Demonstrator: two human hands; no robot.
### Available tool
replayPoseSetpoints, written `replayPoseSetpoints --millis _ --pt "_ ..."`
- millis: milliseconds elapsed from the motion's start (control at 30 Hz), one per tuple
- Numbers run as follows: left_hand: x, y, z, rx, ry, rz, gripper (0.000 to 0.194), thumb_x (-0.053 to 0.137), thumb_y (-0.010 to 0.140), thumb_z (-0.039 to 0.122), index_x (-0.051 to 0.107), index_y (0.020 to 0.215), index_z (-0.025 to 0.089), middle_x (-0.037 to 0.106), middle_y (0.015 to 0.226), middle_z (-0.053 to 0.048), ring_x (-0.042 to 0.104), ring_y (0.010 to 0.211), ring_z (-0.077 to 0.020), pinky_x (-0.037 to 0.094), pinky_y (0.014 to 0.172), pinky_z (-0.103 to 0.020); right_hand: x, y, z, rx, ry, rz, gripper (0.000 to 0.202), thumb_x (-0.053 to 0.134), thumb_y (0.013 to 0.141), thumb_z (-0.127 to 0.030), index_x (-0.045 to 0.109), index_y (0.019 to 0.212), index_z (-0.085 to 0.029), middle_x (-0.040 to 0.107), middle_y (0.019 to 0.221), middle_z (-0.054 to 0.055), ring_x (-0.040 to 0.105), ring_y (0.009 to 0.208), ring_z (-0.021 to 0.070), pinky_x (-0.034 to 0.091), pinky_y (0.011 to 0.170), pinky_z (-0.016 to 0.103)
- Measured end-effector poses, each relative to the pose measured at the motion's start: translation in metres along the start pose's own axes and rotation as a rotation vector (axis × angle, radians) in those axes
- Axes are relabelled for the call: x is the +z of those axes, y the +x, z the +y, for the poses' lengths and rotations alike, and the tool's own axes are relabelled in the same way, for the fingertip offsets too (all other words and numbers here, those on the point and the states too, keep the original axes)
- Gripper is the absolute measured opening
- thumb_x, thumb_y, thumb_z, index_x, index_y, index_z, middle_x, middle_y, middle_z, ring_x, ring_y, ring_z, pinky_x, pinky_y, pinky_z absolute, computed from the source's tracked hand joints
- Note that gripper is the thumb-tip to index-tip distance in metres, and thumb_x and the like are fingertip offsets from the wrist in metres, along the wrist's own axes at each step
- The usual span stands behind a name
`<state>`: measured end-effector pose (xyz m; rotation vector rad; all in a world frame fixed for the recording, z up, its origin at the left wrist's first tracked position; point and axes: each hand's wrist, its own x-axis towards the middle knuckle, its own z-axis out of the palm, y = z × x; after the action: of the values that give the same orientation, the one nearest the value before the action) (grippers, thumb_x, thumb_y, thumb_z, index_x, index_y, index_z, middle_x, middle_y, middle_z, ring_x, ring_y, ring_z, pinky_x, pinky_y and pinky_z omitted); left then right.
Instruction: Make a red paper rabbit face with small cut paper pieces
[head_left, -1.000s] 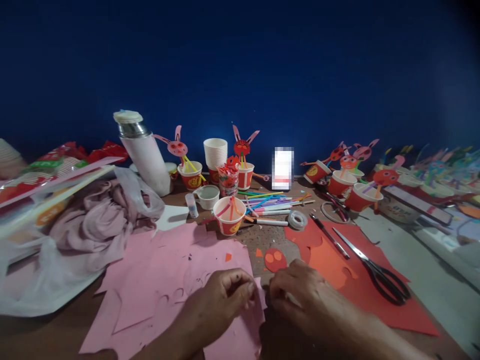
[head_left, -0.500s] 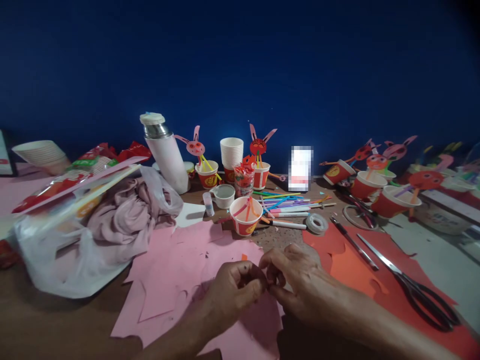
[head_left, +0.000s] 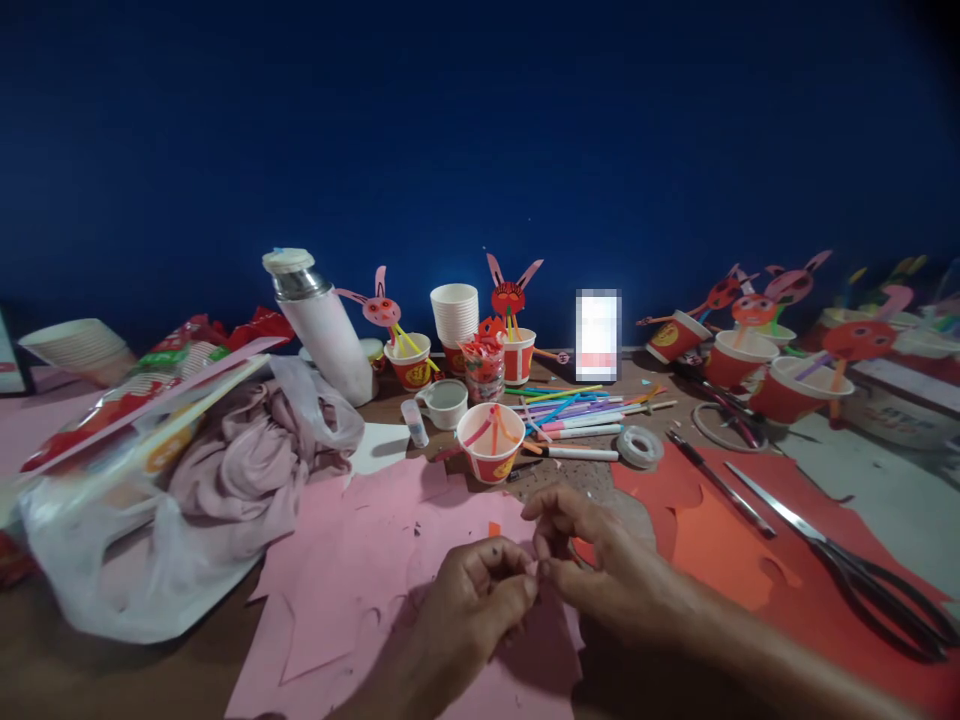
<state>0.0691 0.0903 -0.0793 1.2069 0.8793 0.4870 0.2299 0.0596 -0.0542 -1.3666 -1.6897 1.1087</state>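
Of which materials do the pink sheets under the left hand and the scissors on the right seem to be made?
Pink sheets: matte, probably paper or thin foam; the thin, flat cut edges fit either.
Scissors: blades likely metal, given their silvery gleam; handles probably plastic, being black and faintly shiny.

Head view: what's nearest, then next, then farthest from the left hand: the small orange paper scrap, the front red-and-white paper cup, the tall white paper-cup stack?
1. Small orange paper scrap: just beyond the left hand, on pink paper.
2. Front red-and-white paper cup: past the scrap.
3. Tall white paper-cup stack: at the back, slightly left, by the blue wall.
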Motion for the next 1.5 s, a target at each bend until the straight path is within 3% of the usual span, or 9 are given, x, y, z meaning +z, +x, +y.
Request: replayPoseSetpoints --millis 233,367,533,833,1133,1367,1500 --pt "0.002 0.000 0.008 0.027 0.047 0.109 0.022 0.055 0.069 0.036 0.054 0.060 0.016 0.047 0.047 0.003 0.038 0.041 -0.0077 0.025 0.041 -0.021 0.000 0.000 0.008 0.094 0.199 0.108 0.020 0.050 0.077 -0.015 0.050 0.097 -0.016 0.052 0.073 -0.002 0.048 0.063 0.0102 0.039 0.054 0.021" --pt "0.001 0.000 0.008 0.026 0.077 0.110 0.021 0.054 0.069 0.034 0.053 0.058 0.016 0.047 0.045 0.004 0.034 0.038 -0.0062 0.024 0.040 -0.021 -0.002 -0.004 0.011 0.123 0.125 0.051 0.008 0.048 0.081 -0.021 0.055 0.083 -0.016 0.051 0.068 -0.003 0.047 0.062 0.0108 0.037 0.055 0.022" --pt "0.002 -0.001 0.008 0.013 0.052 0.074 0.021 0.055 0.067 0.034 0.052 0.058 0.016 0.046 0.045 0.005 0.031 0.038 -0.0054 0.022 0.040 -0.021 0.003 -0.007 0.004 0.181 0.003 0.025 0.013 0.048 0.077 -0.017 0.053 0.065 -0.016 0.049 0.060 -0.004 0.045 0.058 0.0099 0.033 0.052 0.020" --pt "-0.005 0.001 -0.007 -0.028 -0.219 0.047 0.017 0.048 0.072 0.029 0.056 0.075 0.014 0.052 0.049 0.002 0.043 0.042 -0.0082 0.023 0.038 -0.019 0.008 -0.005 0.004 0.258 0.290 0.079 0.016 0.048 0.075 -0.029 0.048 0.063 -0.017 0.040 0.050 -0.007 0.032 0.042 0.0058 0.022 0.038 0.018" --pt "0.000 -0.001 0.003 0.009 -0.010 0.095 0.021 0.056 0.072 0.033 0.058 0.066 0.012 0.046 0.046 0.004 0.034 0.040 -0.0050 0.022 0.038 -0.018 0.010 -0.006 -0.016 0.312 0.125 0.099 0.016 0.046 0.073 -0.026 0.049 0.059 -0.018 0.046 0.054 -0.005 0.040 0.050 0.0082 0.031 0.046 0.018" --pt "-0.001 0.003 -0.002 -0.028 -0.042 0.148 0.022 0.058 0.068 0.035 0.052 0.062 0.015 0.046 0.043 0.004 0.032 0.036 -0.0045 0.019 0.036 -0.018 0.008 -0.010 -0.003 0.270 0.084 0.195 0.021 0.046 0.078 -0.029 0.050 0.061 -0.017 0.045 0.055 -0.004 0.041 0.050 0.0084 0.031 0.045 0.018" --pt "-0.004 0.004 -0.008 -0.026 -0.091 0.177 0.027 0.063 0.066 0.040 0.049 0.062 0.016 0.043 0.040 0.006 0.031 0.034 -0.0038 0.018 0.035 -0.016 0.007 -0.016 0.004 0.274 0.026 0.186 0.030 0.045 0.083 -0.030 0.050 0.057 -0.017 0.047 0.053 -0.004 0.040 0.044 0.0068 0.028 0.040 0.017"
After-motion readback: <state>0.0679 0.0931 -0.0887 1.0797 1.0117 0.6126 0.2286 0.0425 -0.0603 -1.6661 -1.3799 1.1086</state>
